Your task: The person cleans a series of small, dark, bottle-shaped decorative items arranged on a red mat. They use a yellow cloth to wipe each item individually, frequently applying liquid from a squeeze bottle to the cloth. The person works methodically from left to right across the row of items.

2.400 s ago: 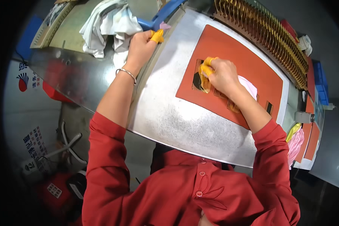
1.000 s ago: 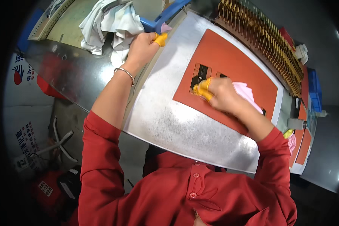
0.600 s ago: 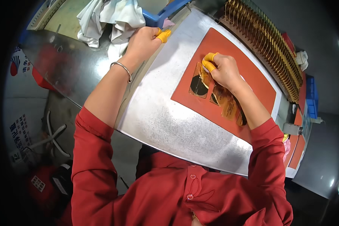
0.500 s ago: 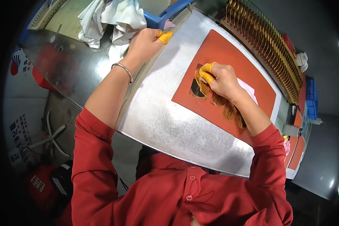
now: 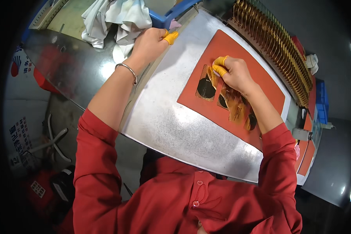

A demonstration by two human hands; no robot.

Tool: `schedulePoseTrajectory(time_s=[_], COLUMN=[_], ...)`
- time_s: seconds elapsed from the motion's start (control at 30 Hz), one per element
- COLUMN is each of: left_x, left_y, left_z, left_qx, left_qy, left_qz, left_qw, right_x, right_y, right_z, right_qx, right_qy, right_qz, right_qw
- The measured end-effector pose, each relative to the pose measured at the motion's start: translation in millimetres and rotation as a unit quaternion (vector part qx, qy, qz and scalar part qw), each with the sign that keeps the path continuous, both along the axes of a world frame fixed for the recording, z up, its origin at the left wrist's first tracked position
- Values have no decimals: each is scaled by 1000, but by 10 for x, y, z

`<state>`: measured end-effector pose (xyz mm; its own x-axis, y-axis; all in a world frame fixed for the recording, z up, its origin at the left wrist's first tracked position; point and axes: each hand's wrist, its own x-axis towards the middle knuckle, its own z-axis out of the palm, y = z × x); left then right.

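Observation:
My right hand (image 5: 234,73), with yellow finger cots on its thumb and forefinger, pinches a crumpled strip of translucent amber film (image 5: 213,78). The film lies partly over a dark flat piece with a round black area (image 5: 206,87), which resembles a flexible circuit. More such pieces and film (image 5: 238,107) lie in a row below my right wrist on an orange-red mat (image 5: 195,84). My left hand (image 5: 152,43), also in yellow finger cots, is closed near the table's far left edge. What its fingertips hold, if anything, cannot be made out. A pink scrap (image 5: 175,24) lies just beyond them.
The mat rests on a pale metal tabletop (image 5: 171,117). Beyond it stands a long rack of many amber sheets (image 5: 273,46). White cloths (image 5: 123,23) and a blue bin (image 5: 160,19) are at the far left. A grey cylindrical fitting (image 5: 302,134) stands at the right edge.
My right hand has moved slightly right and away, drawing the amber film off more of the dark piece. A pink sheet beside my right wrist no longer shows. My left hand has hardly moved.

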<state>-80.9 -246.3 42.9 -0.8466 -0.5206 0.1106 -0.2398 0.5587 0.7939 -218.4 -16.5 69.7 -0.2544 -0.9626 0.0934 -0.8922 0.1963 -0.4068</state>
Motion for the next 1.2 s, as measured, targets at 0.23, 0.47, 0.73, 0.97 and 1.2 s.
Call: schedulePoseTrajectory(time_s=[0.23, 0.47, 0.73, 0.97, 1.2], left_x=[-37, -39, -32, -29, -18], left_y=[-28, -55, -55, -60, -10], left_z=[28, -18, -24, -16, -43], left_qx=[-14, -47, -66, -28, -49], left_qy=[-4, 4, -12, -8, 20], left_qz=[-8, -13, -20, -7, -8], left_qw=[1000, 999, 998, 1000, 999], right_x=[-106, -13, 228, 294, 138], right_y=[-20, -42, 5, 81, -6], right_z=[36, 3, -33, -55, 2], right_qx=[8, 2, -20, -18, -24], right_qy=[25, 10, 46, 37, 50], right_qz=[-47, -15, 33, 105, 38], right_qw=[999, 1000, 998, 994, 998])
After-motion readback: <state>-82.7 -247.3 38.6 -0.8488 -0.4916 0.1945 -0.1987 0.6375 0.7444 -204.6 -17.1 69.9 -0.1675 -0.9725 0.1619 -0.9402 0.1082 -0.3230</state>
